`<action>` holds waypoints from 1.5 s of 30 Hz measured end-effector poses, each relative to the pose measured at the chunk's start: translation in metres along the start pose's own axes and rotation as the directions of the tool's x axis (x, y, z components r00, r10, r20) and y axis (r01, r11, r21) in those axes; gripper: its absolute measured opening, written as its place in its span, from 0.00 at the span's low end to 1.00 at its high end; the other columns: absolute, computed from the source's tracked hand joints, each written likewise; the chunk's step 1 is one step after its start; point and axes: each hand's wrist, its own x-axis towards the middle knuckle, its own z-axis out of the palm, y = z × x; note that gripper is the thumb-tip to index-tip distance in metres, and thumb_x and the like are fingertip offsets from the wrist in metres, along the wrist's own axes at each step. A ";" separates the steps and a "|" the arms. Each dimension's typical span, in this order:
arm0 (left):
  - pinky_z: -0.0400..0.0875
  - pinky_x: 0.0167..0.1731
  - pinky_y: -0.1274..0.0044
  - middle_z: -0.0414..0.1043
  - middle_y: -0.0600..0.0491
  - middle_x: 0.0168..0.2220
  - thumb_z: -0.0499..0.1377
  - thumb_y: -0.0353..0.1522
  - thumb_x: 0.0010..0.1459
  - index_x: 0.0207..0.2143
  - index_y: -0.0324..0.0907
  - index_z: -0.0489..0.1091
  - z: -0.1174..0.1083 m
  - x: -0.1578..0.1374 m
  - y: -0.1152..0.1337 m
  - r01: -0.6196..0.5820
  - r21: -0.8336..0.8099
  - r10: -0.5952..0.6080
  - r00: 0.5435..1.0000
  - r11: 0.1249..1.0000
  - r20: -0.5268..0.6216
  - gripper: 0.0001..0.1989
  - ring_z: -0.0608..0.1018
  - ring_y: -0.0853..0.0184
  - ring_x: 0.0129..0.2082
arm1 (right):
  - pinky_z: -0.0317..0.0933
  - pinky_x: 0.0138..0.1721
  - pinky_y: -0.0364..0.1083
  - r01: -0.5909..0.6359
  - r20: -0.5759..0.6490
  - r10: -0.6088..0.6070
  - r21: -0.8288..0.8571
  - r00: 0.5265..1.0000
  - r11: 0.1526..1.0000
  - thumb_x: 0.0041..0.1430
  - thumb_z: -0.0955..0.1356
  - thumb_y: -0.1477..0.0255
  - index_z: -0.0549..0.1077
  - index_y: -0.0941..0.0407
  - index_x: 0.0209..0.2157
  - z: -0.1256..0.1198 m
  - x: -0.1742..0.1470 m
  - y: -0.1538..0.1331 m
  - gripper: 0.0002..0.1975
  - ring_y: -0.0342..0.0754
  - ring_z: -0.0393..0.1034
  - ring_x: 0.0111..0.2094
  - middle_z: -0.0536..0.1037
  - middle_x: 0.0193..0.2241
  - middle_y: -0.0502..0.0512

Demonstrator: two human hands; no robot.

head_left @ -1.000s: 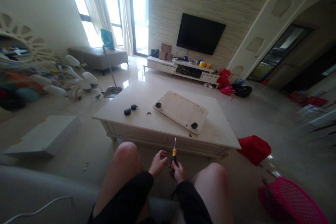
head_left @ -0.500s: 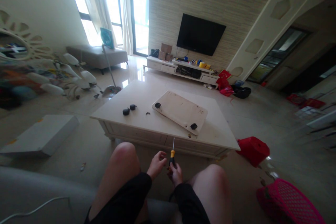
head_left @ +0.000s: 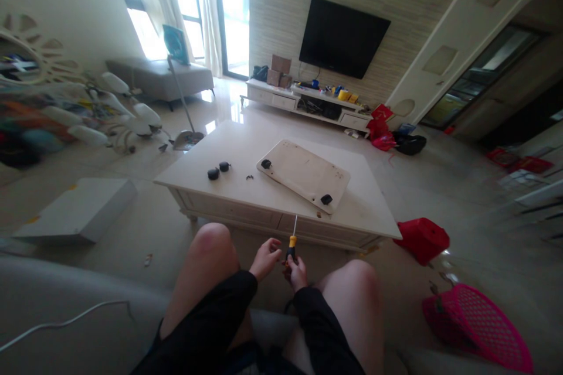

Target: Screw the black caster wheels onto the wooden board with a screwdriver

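Note:
In the head view my right hand [head_left: 297, 272] is closed around the black and yellow handle of a screwdriver [head_left: 291, 249], its shaft pointing up toward the table edge. My left hand [head_left: 266, 258] hovers just left of the handle, fingers loosely bent and apart, nothing visible in them. Ahead, on a white coffee table [head_left: 211, 199], lies a cream rectangular panel [head_left: 303, 173] with rounded corners. One black caster-like piece [head_left: 266, 164] sits at its left corner and another [head_left: 326, 199] at its near right corner. Two loose black round pieces [head_left: 213, 174] and several small dark screws [head_left: 250, 177] rest left of the panel.
A red stool-like object [head_left: 423, 240] and a pink basket [head_left: 477, 328] stand on the floor at right. At left are a white box [head_left: 83, 211] and a long-handled dustpan [head_left: 189, 139]. A low cabinet [head_left: 281, 102] runs under the television [head_left: 343, 38].
The camera view has tilted slightly, so the room appears shifted upward. Both hands and the screwdriver keep nearly the same pose, with the screwdriver leaning a little more to the right.

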 end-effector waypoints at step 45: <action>0.71 0.33 0.74 0.74 0.58 0.26 0.60 0.27 0.51 0.37 0.41 0.76 0.002 0.000 -0.003 -0.018 0.034 0.016 0.999 0.999 0.041 0.10 0.80 0.65 0.26 | 0.60 0.23 0.37 0.083 -0.068 -0.081 0.036 0.994 0.996 0.73 0.70 0.60 0.75 0.58 0.45 0.009 -0.023 -0.018 0.15 0.35 0.65 0.23 0.76 0.30 0.45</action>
